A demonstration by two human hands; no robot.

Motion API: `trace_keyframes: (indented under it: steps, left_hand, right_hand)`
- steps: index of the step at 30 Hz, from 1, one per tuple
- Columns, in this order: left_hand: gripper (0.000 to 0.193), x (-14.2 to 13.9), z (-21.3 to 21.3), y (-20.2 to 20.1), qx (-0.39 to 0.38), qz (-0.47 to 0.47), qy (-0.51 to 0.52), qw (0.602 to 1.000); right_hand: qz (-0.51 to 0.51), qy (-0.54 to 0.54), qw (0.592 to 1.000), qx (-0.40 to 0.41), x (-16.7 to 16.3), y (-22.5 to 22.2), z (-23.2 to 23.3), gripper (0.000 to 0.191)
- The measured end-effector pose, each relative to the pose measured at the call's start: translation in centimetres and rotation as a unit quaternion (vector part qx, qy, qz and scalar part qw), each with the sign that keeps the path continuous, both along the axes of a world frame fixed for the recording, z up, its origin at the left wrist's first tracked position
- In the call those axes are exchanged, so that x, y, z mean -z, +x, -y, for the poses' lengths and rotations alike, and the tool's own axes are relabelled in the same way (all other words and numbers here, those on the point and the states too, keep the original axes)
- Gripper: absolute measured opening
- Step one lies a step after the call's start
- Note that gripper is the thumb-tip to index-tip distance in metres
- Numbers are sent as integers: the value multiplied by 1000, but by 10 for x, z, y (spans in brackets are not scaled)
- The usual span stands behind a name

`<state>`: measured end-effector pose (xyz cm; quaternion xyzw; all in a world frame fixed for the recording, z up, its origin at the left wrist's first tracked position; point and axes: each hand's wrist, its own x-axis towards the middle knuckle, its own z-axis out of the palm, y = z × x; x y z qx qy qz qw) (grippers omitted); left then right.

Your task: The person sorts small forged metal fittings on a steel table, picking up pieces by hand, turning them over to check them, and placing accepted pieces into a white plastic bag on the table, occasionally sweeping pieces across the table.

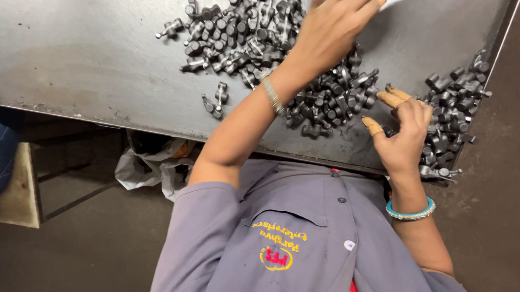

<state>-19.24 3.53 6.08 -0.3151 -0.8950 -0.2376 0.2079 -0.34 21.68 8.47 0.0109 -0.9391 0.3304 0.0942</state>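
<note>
Parts (pixel 258 36), small grey metal pieces with stems, lie heaped on a dark steel table (pixel 79 47).

Head view, looking down over the person's own chest, so the picture reads inverted.

Left hand (pixel 333 30) reaches out over the big heap; fingers extended and loosely spread, tips partly cut off by the frame edge. Cannot tell whether it holds anything. A metal bangle (pixel 271 96) sits on that wrist. Parts lie directly beneath the palm and to both sides of it.

Right hand (pixel 404 136) rests at the table's near edge, fingers open, tan finger cots (pixel 390 99) on the tips; nothing gripped. Its fingertips touch a second heap (pixel 457 98) just beyond them. Blue bangle (pixel 410 213) on the wrist.

Two stray parts (pixel 215 101) lie apart from the big heap, well clear of both hands.
</note>
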Motion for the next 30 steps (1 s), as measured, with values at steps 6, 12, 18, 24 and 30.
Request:
trace_keyframes:
  steps: [6, 12, 18, 24, 30]
  left_hand:
    - [64, -19, 67, 107, -70, 64, 106, 990]
    - [97, -8, 75, 188, -126, 281, 127, 943]
    - [110, 18, 56, 189, -125, 276, 130, 944]
    - [103, 31, 51, 176, -125, 266, 146, 944]
    - [102, 33, 41, 160, -141, 268, 131, 944]
  right_hand:
    - [32, 49, 998, -15, 1, 7, 10, 54]
    - [70, 125, 989, -40, 7, -9, 27, 76]
    - [86, 120, 987, -64, 3, -3, 21, 65]
    - [63, 111, 989, -67, 5, 29, 20, 43]
    - [13, 99, 990, -95, 17, 40, 15, 28]
